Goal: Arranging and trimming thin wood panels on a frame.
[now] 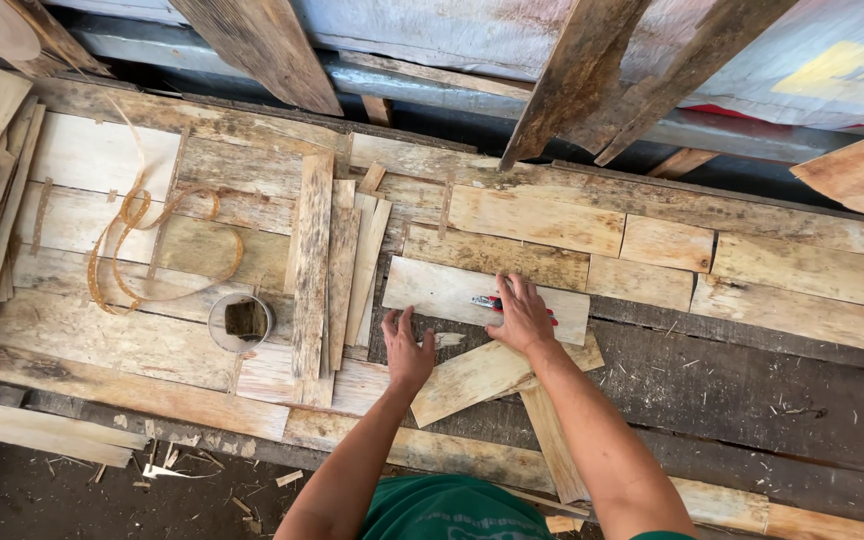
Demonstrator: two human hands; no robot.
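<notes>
My left hand [407, 350] lies flat, fingers spread, on the dark bench just below a pale thin wood piece [452, 290]. My right hand [520, 315] presses down on that same piece and covers a red and blue pen-like tool [484, 301], of which only the ends show. A tilted pale board [472, 378] lies between and under my wrists, touching a narrower strip [552, 440] that runs toward me.
A stack of long narrow slats [327, 260] lies to the left, with a small round tin [240, 322] beside it and a curled wood shaving band [137, 235] farther left. More flat boards [652, 245] line the back. Leaning planks [572, 70] rise behind.
</notes>
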